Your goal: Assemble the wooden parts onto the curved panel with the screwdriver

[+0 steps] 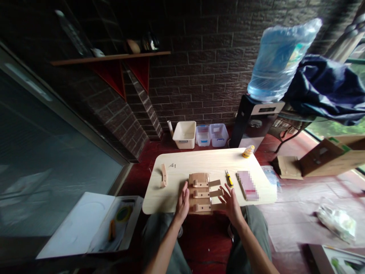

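Observation:
On the table in front of me lies a flat brown piece (199, 177), which looks like cardboard or board. Three curved wooden pieces (202, 194) with dark holes rest across it in a row, and flat wooden slats (214, 183) stick out at their right ends. My left hand (182, 203) is beside the brown piece's left edge, fingers stretched out and holding nothing. Over the slats' right ends is my right hand (231, 201), its fingers spread; whether they touch the wood I cannot tell. A yellow and black screwdriver (229, 178) lies just beyond it.
Another curved wooden piece (163, 176) lies on the left of the table (182, 158), near small black marks or parts (172, 165). A blurred pinkish item (248, 186) and a yellow-based container (248, 151) are on the right. An open white box (114, 224) stands on the left.

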